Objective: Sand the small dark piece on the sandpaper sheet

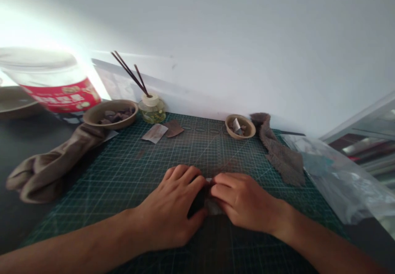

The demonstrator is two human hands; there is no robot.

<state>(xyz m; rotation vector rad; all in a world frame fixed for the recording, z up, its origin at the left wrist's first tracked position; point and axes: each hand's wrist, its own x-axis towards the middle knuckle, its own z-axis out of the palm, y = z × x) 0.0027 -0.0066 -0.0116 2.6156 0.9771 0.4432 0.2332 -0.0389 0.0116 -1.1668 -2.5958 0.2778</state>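
Note:
A small pale piece of paper or cloth (212, 206) lies on the green cutting mat (123, 171) between my hands. My left hand (179, 202) rests at its left side, fingers curved and thumb apart from them, with fingertips and thumb at the piece's edge. Over its right part, my right hand (239, 200) has its fingers bent together, pinching the piece. The fingers hide most of it. Further back on the mat lie a pale patch (155, 133) and a brown patch (174, 128), partly overlapping.
Bowls of small pieces (88, 115) (252, 131) stand at back left and right. Near them are a reed diffuser (152, 110), a large jar (61, 93), a brown cloth (52, 167), a grey-brown strip (282, 159) and clear plastic (345, 183). A white wall rises behind.

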